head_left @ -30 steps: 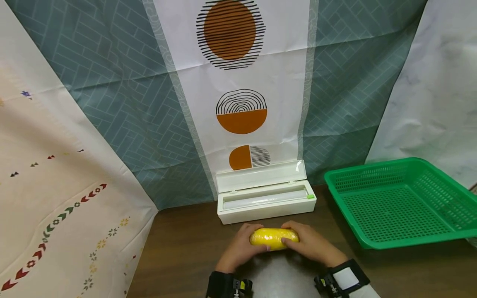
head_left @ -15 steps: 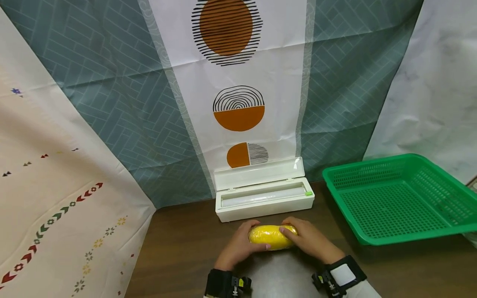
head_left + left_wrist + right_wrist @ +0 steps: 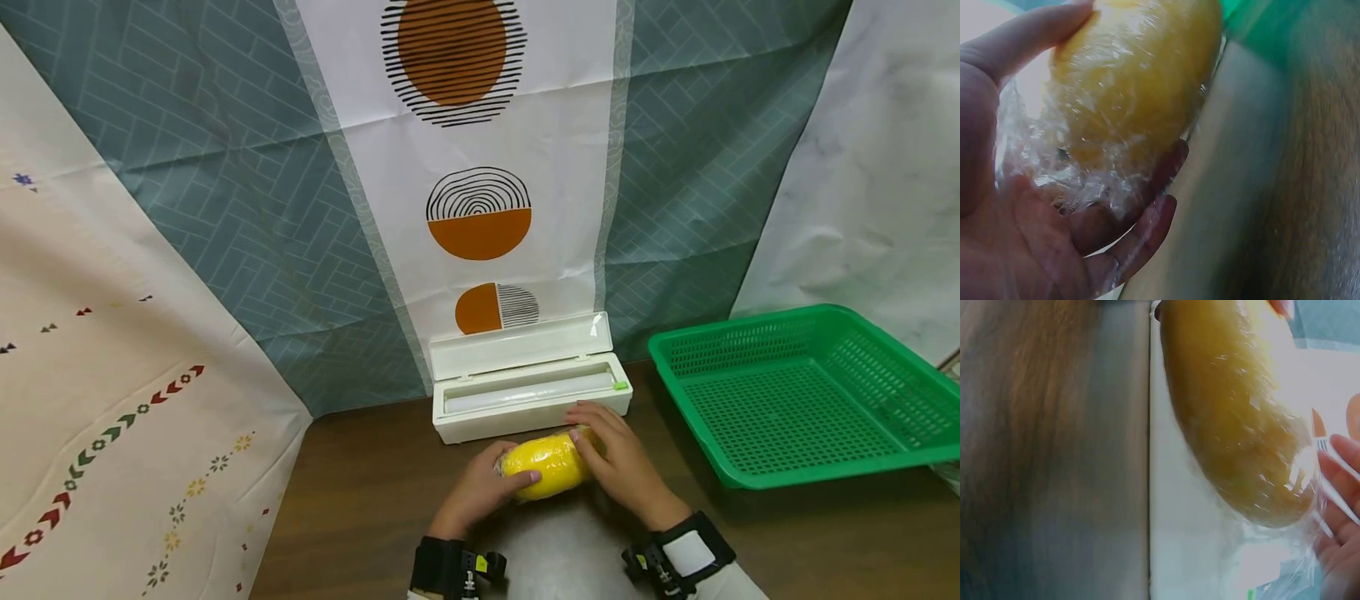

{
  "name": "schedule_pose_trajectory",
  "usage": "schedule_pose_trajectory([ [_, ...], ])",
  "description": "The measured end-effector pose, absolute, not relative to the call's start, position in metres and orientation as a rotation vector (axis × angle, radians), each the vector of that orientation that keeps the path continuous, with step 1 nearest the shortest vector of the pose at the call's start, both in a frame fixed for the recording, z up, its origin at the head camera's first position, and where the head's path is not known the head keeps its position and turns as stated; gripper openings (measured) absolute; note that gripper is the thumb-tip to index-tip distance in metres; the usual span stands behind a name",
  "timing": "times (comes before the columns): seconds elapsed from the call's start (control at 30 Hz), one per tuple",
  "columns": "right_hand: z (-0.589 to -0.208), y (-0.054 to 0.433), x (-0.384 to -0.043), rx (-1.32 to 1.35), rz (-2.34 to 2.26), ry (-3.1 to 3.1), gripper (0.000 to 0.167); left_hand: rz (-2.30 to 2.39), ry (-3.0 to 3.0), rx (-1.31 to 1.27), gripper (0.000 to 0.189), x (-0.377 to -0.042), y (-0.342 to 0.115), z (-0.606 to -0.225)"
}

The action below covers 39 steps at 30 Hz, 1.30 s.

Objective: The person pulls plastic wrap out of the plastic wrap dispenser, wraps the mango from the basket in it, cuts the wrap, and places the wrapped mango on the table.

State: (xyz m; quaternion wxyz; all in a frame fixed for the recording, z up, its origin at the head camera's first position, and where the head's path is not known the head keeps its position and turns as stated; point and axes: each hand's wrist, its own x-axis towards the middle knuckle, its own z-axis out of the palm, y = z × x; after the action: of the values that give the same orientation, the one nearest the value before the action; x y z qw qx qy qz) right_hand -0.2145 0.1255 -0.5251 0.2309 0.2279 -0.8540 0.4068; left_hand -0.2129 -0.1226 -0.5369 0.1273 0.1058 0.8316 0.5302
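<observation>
A yellow, oblong, fruit-like thing (image 3: 551, 465) wrapped in clear cling film is between my hands in the head view; its exact kind cannot be told. My left hand (image 3: 474, 493) grips its left end, thumb on top and fingers curled beneath. Loose, crumpled cling film (image 3: 1094, 187) gathers against that palm in the left wrist view. At the other end, my right hand (image 3: 628, 465) touches the wrapping with fingers fairly straight. Film trails from the thing's end toward the right hand (image 3: 1341, 544) in the right wrist view.
Behind the hands stands a white cling film dispenser (image 3: 532, 423), lid up, with a film roll (image 3: 532, 392) inside. A green plastic basket (image 3: 720, 454) is at the right. A grey metallic surface (image 3: 558, 554) lies below the hands on the brown wooden table (image 3: 337, 500).
The yellow wrapped thing has tilted, its right end swinging up and away. My right hand has moved forward and its fingers have straightened. The left hand keeps its hold.
</observation>
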Motion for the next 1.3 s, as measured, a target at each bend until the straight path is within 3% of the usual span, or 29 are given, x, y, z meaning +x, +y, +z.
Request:
schedule_pose_trajectory([
  [0.37,-0.514,0.111,-0.204,0.876,0.983,-2.183,0.035,1.631,2.335,0.238,0.048,-0.213,-0.114,-0.529],
  [0.53,-0.519,0.107,-0.207,0.944,0.863,-2.115,0.029,1.672,2.244,0.294,0.043,-0.21,-0.109,-0.526],
  [1.0,-0.515,0.116,-0.209,0.843,0.918,-2.018,0.022,1.782,2.033,0.388,0.042,-0.206,-0.108,-0.523],
  [1.3,-0.509,0.119,-0.207,0.727,1.238,-1.935,0.031,1.777,2.007,0.464,0.046,-0.205,-0.109,-0.522],
])
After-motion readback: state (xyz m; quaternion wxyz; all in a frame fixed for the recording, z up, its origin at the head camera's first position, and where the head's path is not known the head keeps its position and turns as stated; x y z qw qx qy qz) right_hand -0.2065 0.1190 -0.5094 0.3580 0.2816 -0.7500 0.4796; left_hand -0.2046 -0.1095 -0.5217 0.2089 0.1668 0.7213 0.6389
